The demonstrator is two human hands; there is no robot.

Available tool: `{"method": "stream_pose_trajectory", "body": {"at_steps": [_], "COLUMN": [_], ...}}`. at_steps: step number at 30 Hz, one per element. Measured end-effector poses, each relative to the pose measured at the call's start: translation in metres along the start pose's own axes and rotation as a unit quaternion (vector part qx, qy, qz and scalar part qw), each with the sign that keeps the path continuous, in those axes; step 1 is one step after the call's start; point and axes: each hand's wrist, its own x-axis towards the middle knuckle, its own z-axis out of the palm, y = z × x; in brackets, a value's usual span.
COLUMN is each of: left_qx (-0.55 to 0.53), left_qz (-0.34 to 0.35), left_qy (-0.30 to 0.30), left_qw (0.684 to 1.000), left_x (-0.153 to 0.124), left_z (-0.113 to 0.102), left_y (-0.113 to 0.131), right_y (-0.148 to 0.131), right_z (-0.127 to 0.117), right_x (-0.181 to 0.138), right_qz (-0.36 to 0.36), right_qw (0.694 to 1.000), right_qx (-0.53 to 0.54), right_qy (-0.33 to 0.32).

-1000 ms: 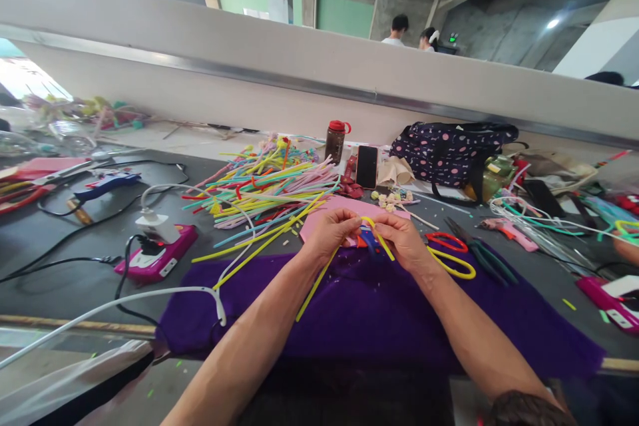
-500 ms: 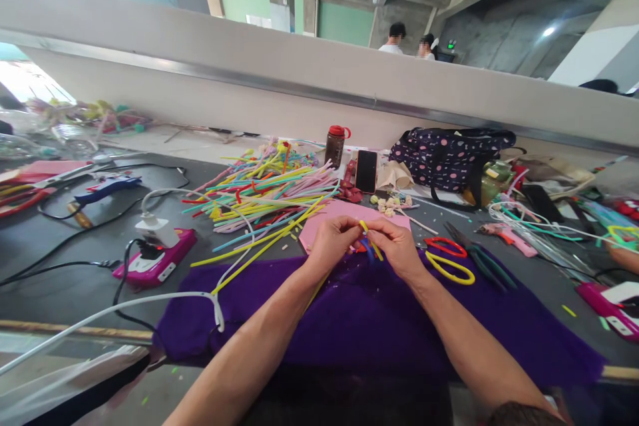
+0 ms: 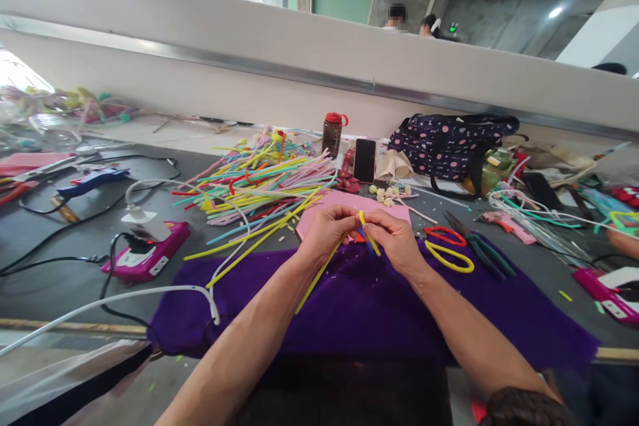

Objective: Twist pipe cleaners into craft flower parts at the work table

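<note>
In the head view my left hand [image 3: 327, 231] and my right hand [image 3: 394, 234] meet over the near edge of the pink sheet [image 3: 344, 198]. Both pinch a yellow pipe cleaner [image 3: 314, 283], which bends between the fingertips. One long end slants down past my left wrist, and a shorter end hangs by my right thumb. Small blue and orange pieces show just below the fingers, partly hidden. Purple cloth [image 3: 369, 319] lies beneath my forearms. Scissors [image 3: 452, 258] with a red and a yellow handle loop lie to the right of my right hand, beside dark green-handled pliers [image 3: 486, 254].
A heap of coloured pipe cleaners [image 3: 264, 190] lies back left. Behind stand a red-capped bottle [image 3: 332, 136], a phone [image 3: 365, 160] and a patterned bag [image 3: 444, 150]. A magenta power strip [image 3: 150, 259] with cables sits left; a pink glue gun [image 3: 512, 226] lies right.
The view has shifted slightly. The yellow pipe cleaner's long end has come out from behind my left forearm, and the blue pieces are now more covered by my fingers.
</note>
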Motion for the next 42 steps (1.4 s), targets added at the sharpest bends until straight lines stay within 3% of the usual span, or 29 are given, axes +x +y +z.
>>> {"method": "stream_pose_trajectory", "body": {"at_steps": [7, 11, 16, 22, 25, 30, 33, 37, 40, 42], "left_qx": [-0.046, -0.043, -0.005, -0.035, -0.092, -0.127, -0.125, -0.096, -0.078, -0.071], "left_qz": [-0.042, -0.048, -0.024, -0.020, -0.033, -0.062, -0.083, -0.094, -0.102, -0.109], "left_qy": [-0.031, -0.052, -0.018, 0.002, 0.010, -0.021, -0.053, -0.097, -0.101, -0.103], "left_qw": [0.998, 0.997, 1.000, 0.999, 0.995, 0.990, 0.987, 0.986, 0.987, 0.986], "left_x": [0.003, 0.003, 0.002, 0.005, 0.008, 0.007, 0.003, 0.000, -0.001, -0.002], "left_z": [-0.004, -0.007, -0.001, -0.004, -0.009, -0.011, -0.009, -0.006, -0.005, -0.004], "left_y": [-0.003, -0.003, -0.006, -0.007, -0.005, 0.001, 0.002, 0.001, -0.001, -0.002], "right_y": [0.009, 0.011, 0.009, 0.007, 0.005, 0.003, 0.005, 0.007, 0.008, 0.010], "right_z": [-0.001, -0.001, -0.001, 0.000, 0.001, 0.001, -0.003, -0.006, -0.006, -0.004], "right_x": [-0.001, -0.002, 0.000, -0.002, -0.003, 0.001, 0.005, 0.010, 0.010, 0.009], "right_qz": [-0.193, -0.211, -0.204, -0.119, -0.072, 0.049, 0.127, 0.196, 0.213, 0.205], "right_qw": [0.956, 0.942, 0.944, 0.969, 0.982, 0.995, 0.980, 0.931, 0.913, 0.927], "right_qx": [-0.218, -0.262, -0.259, -0.207, -0.165, -0.023, 0.118, 0.295, 0.336, 0.301], "right_qy": [0.020, 0.011, 0.004, 0.060, 0.057, 0.084, 0.095, 0.089, 0.087, 0.088]}}
